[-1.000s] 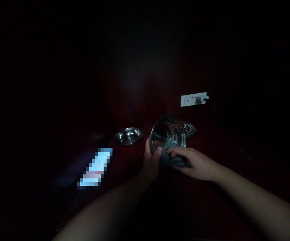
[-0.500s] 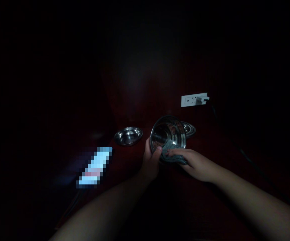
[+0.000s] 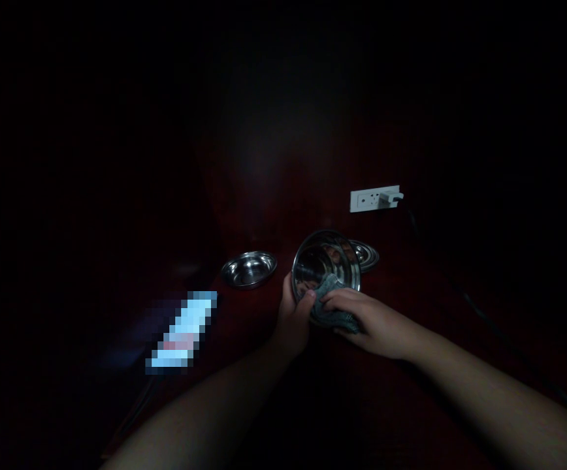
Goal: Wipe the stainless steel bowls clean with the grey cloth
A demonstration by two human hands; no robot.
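A shiny steel bowl (image 3: 320, 258), deep and round, is tilted with its mouth toward me. My left hand (image 3: 294, 320) grips it at the lower left, the thumb on the near rim and the fingers mostly hidden behind the wall. In my right hand (image 3: 366, 320) is a grey-green cloth (image 3: 335, 316), folded over the bowl's lower right rim, one corner reaching inside. The fingers are closed on the cloth and press it to the rim. Partly covered by the bowl, a round steel lid (image 3: 368, 256) lies behind it to the right.
A shallow steel dish (image 3: 249, 271) sits left of the bowl on the dark red table (image 3: 244, 320). Nearer me at the left is a lit, pixelated phone-like screen (image 3: 183, 333). A white wall socket (image 3: 374, 198) holds a plug, and a dark cord (image 3: 499, 326) runs down the right side.
My right hand has shifted slightly along the rim with the cloth, flattening and then curling its fingers again. The left hand keeps its hold on the bowl. The whole view has shifted a little.
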